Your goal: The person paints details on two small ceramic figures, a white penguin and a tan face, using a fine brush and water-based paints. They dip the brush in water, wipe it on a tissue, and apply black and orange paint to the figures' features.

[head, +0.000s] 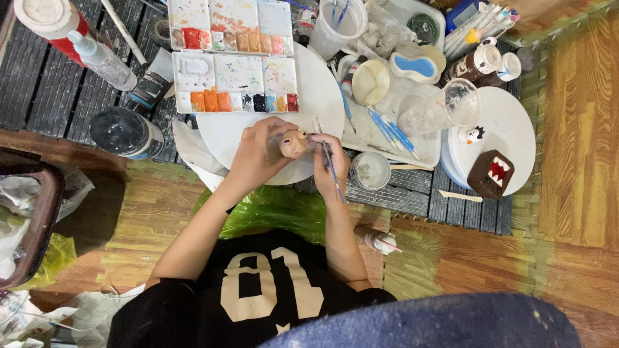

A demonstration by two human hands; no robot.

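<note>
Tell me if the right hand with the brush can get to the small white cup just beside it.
Probably yes. The right hand holds a thin brush beside the figurine head, and the small white cup sits right next to it on the mat, with nothing between them.

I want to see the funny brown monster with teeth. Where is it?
In the head view, the brown block figure sits on the white round board at the far right, just below a tiny white bird figure.

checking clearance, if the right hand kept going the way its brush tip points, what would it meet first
Probably the small clay head held in the left hand; the right hand aims its thin brush there, apparently almost touching, though depth is unclear.
</note>
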